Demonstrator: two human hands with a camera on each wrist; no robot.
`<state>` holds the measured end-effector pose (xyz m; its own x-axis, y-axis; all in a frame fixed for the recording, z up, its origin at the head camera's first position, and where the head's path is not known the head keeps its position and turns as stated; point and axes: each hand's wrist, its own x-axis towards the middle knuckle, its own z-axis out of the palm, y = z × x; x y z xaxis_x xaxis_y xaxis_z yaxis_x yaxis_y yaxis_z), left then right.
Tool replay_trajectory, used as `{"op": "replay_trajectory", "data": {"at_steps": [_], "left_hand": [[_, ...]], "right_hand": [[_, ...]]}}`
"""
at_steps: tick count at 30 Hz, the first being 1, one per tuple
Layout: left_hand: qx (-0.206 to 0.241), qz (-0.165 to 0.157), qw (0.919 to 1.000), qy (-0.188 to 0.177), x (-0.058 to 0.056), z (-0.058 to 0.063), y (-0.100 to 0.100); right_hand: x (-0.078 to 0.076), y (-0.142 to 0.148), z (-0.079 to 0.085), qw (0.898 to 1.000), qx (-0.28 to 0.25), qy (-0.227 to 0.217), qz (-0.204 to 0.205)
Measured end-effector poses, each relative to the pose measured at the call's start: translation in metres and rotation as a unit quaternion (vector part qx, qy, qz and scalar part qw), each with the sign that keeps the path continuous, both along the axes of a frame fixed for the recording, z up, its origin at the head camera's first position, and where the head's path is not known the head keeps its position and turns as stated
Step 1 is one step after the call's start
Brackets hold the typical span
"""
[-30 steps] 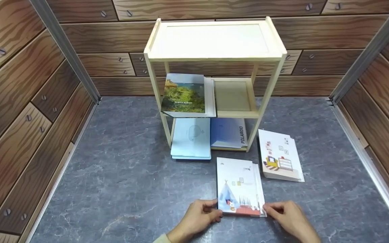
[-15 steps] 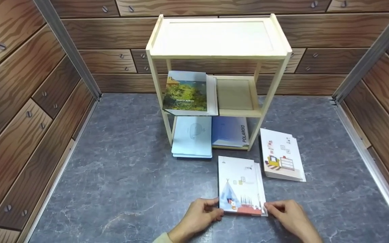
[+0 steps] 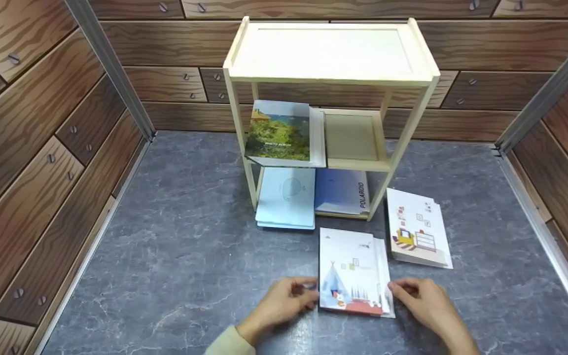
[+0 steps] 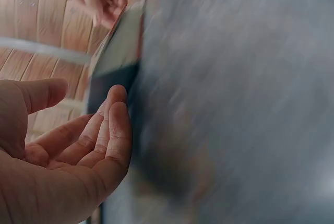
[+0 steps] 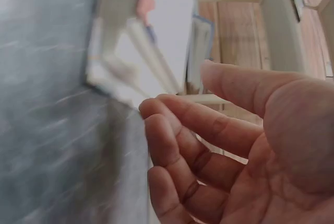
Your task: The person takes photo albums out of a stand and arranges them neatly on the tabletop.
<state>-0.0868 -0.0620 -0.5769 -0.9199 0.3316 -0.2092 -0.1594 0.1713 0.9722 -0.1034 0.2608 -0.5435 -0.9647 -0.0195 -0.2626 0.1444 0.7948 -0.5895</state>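
Observation:
A white photo album (image 3: 348,271) with a blue tent drawing lies flat on the dark floor, between both hands. My left hand (image 3: 286,301) is at its left edge, fingertips close to the side. In the left wrist view the left thumb (image 4: 47,93) stands apart from the loosely bent fingers. On the opposite side, my right hand (image 3: 424,301) has its fingertips at the album's right edge. The right thumb (image 5: 229,80) is also spread away from the fingers. Neither hand pinches the album; contact with its edges cannot be told for certain.
A pale wooden shelf (image 3: 333,52) stands behind. Its middle tier bears a photo album with a tree picture (image 3: 281,133); its lowest tier bears light-blue (image 3: 286,197) and dark-blue albums (image 3: 340,192). Another white album (image 3: 417,227) lies at right. Wood-patterned walls (image 3: 37,162) surround the floor.
Both hands have shifted slightly forward along the album's sides; the left has loosened from the lower left corner. The album stays on the floor, and the head view has shifted a little.

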Motion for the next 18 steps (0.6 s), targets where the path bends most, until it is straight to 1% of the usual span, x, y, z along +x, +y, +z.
{"op": "replay_trajectory", "data": {"at_steps": [4,6,9,13,18], "left_hand": [[-0.03,0.0,0.9986,0.043,-0.021,0.018,-0.025],[-0.039,0.011,0.9971,0.065,-0.031,0.027,-0.037],[-0.052,0.036,0.9934,0.096,-0.044,0.042,-0.053],[-0.059,0.072,0.9888,0.116,-0.058,0.064,-0.07],[-0.067,0.114,0.9808,0.143,-0.072,0.089,-0.084]], "right_hand": [[-0.009,-0.01,0.013,0.999,-0.027,0.041,0.011],[-0.015,-0.017,0.02,0.997,-0.048,0.058,0.025],[-0.024,-0.028,0.031,0.993,-0.074,0.082,0.049],[-0.036,-0.042,0.046,0.984,-0.111,0.109,0.082],[-0.053,-0.056,0.065,0.976,-0.142,0.119,0.114]]}}
